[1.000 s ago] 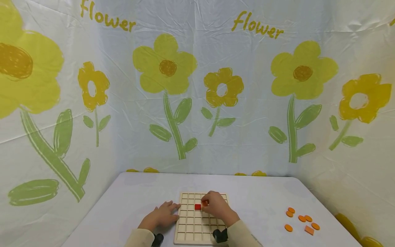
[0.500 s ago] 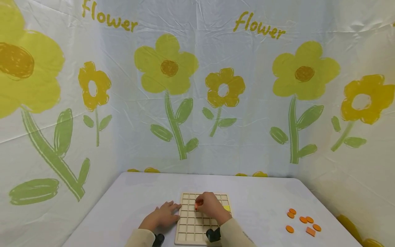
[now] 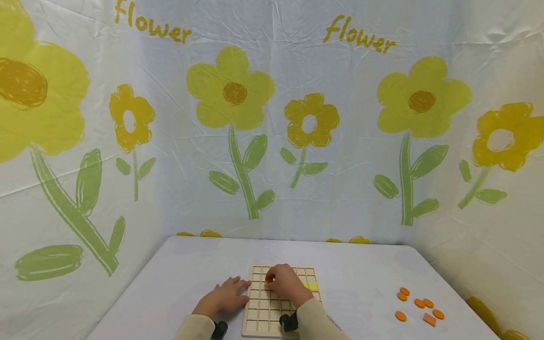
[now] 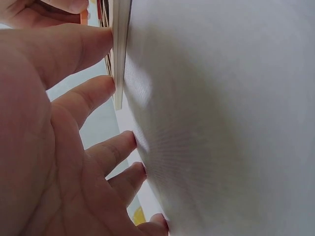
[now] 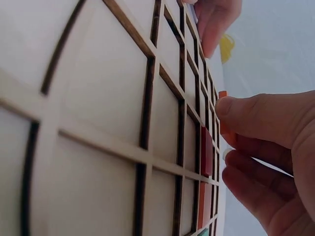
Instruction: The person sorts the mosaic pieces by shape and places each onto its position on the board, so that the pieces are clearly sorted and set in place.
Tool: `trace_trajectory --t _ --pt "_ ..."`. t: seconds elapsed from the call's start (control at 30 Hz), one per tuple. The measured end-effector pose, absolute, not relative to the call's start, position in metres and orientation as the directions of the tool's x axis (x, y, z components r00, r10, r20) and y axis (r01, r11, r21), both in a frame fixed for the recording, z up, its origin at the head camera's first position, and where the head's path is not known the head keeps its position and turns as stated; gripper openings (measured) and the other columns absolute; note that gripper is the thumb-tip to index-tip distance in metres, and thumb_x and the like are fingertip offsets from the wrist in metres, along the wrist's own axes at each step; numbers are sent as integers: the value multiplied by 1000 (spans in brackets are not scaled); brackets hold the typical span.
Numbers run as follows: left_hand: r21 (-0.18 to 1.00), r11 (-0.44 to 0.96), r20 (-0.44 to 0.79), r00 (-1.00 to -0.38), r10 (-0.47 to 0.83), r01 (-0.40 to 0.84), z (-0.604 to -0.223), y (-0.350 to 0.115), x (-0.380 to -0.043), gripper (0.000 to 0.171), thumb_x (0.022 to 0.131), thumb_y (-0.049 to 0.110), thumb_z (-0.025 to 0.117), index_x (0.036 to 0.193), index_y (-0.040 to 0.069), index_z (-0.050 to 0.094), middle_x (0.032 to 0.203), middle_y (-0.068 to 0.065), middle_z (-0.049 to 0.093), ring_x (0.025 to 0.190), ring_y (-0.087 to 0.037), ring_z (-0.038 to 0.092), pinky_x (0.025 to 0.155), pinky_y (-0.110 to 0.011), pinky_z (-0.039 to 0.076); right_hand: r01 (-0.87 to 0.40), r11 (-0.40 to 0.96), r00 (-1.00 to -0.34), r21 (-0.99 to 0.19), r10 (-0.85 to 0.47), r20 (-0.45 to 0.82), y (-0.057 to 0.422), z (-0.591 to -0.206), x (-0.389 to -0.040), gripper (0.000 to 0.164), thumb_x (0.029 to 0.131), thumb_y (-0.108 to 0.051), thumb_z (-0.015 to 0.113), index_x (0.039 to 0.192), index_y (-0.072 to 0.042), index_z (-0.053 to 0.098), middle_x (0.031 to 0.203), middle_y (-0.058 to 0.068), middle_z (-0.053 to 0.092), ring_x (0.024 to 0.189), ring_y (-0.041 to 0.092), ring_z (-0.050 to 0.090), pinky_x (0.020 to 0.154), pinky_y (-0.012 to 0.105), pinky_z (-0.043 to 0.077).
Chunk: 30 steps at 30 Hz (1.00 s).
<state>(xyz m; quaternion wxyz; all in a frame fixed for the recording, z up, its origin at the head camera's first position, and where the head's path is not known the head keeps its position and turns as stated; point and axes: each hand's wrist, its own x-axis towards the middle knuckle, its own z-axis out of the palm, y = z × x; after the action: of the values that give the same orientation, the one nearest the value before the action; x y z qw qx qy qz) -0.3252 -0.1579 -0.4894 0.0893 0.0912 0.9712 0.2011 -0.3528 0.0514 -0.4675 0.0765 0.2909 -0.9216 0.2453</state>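
Observation:
A wooden grid board [image 3: 263, 314] lies on the table in front of me. My right hand [image 3: 285, 282] is over its upper part, pinching a small orange tile [image 5: 225, 132] between thumb and fingers, close to the grid. Whether the tile touches the board cannot be told. Near it, a red tile [image 5: 206, 155] and an orange tile [image 5: 203, 204] sit in grid squares, with a sliver of teal tile [image 5: 203, 232] below. The left hand [image 3: 225, 296] lies with spread fingers at the board's left side; its thumb and forefinger touch the edge, the other fingertips the table.
Yellow tiles [image 3: 312, 286] sit in squares to the right of my right hand. Several orange discs [image 3: 401, 316] and an orange rectangular tile [image 3: 429, 319] lie on the table at the right. A flower-print curtain [image 3: 272, 165] hangs behind and beside the table.
My right hand has moved left across the board with the orange tile. It now covers the red tile seen earlier, and yellow tiles have come into view. The left hand stays in place.

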Motion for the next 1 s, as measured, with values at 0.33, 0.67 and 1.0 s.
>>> trace_trajectory --t 0.33,0.67,1.0 --pt "419 896 -137 -965 222 147 -490 -158 -323 49 92 37 58 137 18 54 148 -18 43 140 -45 33 107 -75 20 -549 764 -835 -337 -493 244 42 -477 -362 5 82 -21 76 79 -17 75 79 -10 68 73 5 56 67 25 51" --pt "419 896 -132 -966 222 149 -486 -157 -320 48 93 37 58 137 19 54 147 -18 43 140 -45 33 107 -75 19 -515 795 -856 -320 -465 226 37 -475 -357 5 82 -21 76 78 -18 76 77 -10 68 70 6 55 65 27 50" --pt "423 895 -138 -966 219 143 -486 -157 -320 48 93 36 58 137 18 54 148 -18 43 140 -45 33 108 -75 19 -522 802 -852 -291 -475 219 36 -472 -355 6 84 -21 74 82 -17 78 80 -9 70 73 6 59 69 29 52"
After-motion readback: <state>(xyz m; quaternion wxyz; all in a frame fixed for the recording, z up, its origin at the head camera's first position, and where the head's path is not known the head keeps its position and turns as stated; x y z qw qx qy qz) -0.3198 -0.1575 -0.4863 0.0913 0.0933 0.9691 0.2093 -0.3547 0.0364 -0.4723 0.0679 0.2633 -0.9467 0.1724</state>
